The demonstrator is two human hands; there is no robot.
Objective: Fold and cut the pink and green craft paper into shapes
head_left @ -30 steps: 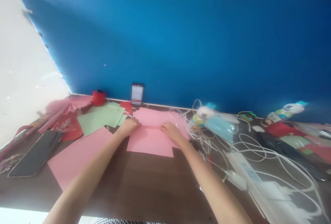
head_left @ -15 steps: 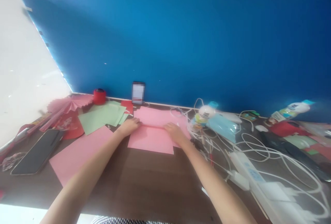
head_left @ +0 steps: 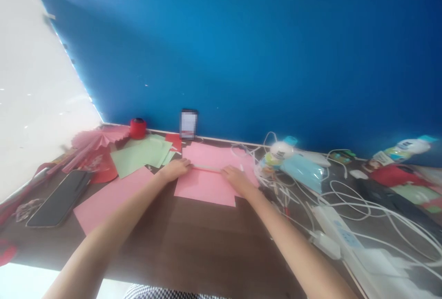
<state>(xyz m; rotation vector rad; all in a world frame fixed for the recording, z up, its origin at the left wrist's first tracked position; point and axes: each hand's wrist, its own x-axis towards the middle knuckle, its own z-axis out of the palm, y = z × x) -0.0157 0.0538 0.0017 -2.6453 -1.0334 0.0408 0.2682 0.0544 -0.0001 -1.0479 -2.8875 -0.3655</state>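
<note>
Pink paper point(head_left: 205, 189) lies on the brown table in front of me, above more pink sheets point(head_left: 214, 152). A narrow folded strip point(head_left: 206, 169) runs across it between my hands. My left hand point(head_left: 177, 169) is closed at the strip's left end, fingers curled onto the paper. At the right end, my right hand point(head_left: 235, 178) is closed on the paper in the same way. The fingertips are small and blurred, and the paper beneath them is hidden.
To the left are a pink sheet point(head_left: 110, 195), green papers point(head_left: 141, 154), a phone point(head_left: 58, 200) and a pleated pink paper fan point(head_left: 100, 138). A red tape roll point(head_left: 138, 129) stands behind. White cables, a power strip point(head_left: 341, 237) and a blue packet point(head_left: 304, 170) crowd the right.
The view has shifted slightly, so everything sits a little further right. Both hands stay at the strip's ends, and a lighter edge now shows along it.
</note>
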